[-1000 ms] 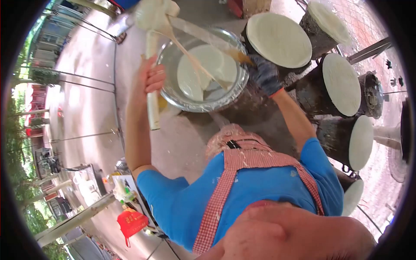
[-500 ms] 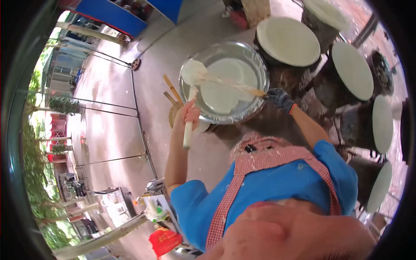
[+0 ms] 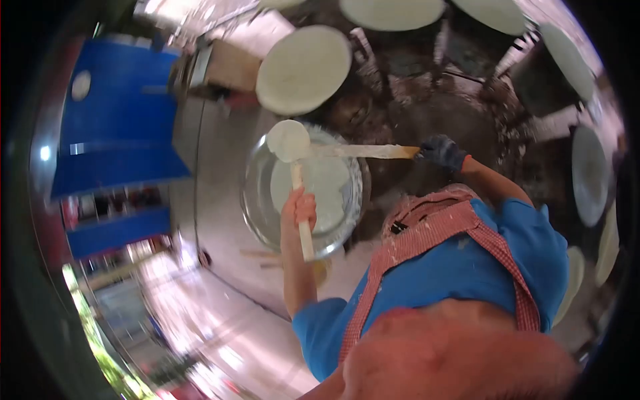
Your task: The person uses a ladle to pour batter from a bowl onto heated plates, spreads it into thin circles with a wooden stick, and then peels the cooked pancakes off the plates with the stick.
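My bare left hand (image 3: 298,208) grips the pale handle of a ladle (image 3: 288,141), whose batter-coated bowl hangs over the far rim of a wide metal basin (image 3: 257,200). White batter (image 3: 333,190) fills the basin's bottom. My right hand (image 3: 441,152), in a dark glove, holds a flat wooden stick (image 3: 363,152). The stick lies level, with its far tip touching the ladle bowl. I wear a blue shirt and a red checked apron (image 3: 427,230).
Round drums topped with thin white sheets ring the basin, one at the upper middle (image 3: 303,70), others along the top (image 3: 390,12) and right (image 3: 589,175). A blue panel (image 3: 110,127) stands at the left. Wooden sticks (image 3: 260,257) lie on the ground by the basin.
The view has swung round and blurred. The ladle stays over the basin's far side, my left hand has slid up its handle, and the stick still meets the ladle bowl.
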